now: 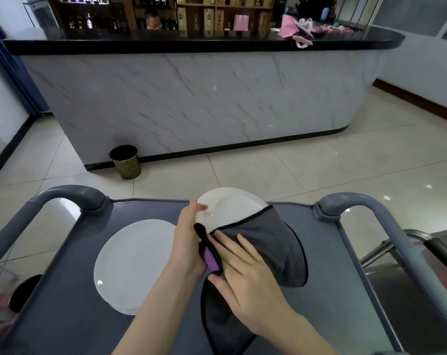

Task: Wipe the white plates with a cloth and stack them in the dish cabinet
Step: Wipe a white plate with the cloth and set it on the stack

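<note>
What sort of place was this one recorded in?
Most likely a restaurant or bar's front area: a long marble-look counter with a black top, wooden shelves of bottles behind it, and a grey service cart carrying a stack of white plates, while the left hand holds another plate.
</note>
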The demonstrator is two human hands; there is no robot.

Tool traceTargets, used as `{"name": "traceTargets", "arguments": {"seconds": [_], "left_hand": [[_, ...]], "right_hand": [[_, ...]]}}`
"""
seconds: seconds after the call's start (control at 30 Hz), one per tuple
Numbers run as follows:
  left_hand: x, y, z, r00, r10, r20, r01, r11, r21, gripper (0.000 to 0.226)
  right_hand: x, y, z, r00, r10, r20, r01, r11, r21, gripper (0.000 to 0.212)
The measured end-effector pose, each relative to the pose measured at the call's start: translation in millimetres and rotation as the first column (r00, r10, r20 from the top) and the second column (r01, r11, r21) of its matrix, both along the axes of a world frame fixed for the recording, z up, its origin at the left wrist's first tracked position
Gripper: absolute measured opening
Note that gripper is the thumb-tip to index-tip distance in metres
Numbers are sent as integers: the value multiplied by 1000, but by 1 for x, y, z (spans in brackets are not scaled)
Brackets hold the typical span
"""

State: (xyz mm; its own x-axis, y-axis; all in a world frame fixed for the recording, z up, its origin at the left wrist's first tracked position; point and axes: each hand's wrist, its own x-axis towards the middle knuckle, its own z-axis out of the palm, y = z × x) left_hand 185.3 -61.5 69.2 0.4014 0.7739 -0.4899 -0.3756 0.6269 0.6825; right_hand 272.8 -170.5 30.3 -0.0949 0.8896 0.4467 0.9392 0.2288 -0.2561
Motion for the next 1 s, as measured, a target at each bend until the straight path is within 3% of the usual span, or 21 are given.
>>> {"name": "traceTargets", "arguments": {"seconds": [0.13,0.2,0.3,0.4,0.47,0.63,0.73,0.8,0.9,1.0], "left_hand": [[-7,6,-13,987,110,-113,-92,984,152,4],[-12,8,-12,991,101,-91,-85,983,162,10],[-14,10,-8,991,116,-62,-103,979,176,10],[-7,8,-7,988,154,-16,-149,973,179,13],[-3,7,-6,985,160,-73,-140,965,222,12],[-13,10,-3,987,159,-15,-152,963,222,14],[-23,6,-9,994,107,-12,-102,973,207,12],[-27,3,-12,998,52,-38,-43,976,214,11],[-27,-2,-12,999,-5,-45,14,978,210,13],[-21,-4,-10,1000,-14,-26,19,982,189,15]], "right_hand": [[23,-32,-15,999,33,28,-34,999,33,46],[35,-41,-17,987,-44,-153,56,996,72,49],[33,-37,-9,881,-210,-425,255,966,51,54],[2,-28,-11,970,-73,-231,114,979,167,49],[-14,-20,-17,991,19,-130,0,990,140,47],[8,-15,-7,976,-48,-214,65,995,75,47],[33,-14,2,873,-206,-442,222,975,-17,49],[49,-6,9,805,-294,-515,271,955,-122,47],[66,10,23,816,-316,-483,236,946,-221,43],[56,24,37,924,-228,-308,156,958,-242,52]]}}
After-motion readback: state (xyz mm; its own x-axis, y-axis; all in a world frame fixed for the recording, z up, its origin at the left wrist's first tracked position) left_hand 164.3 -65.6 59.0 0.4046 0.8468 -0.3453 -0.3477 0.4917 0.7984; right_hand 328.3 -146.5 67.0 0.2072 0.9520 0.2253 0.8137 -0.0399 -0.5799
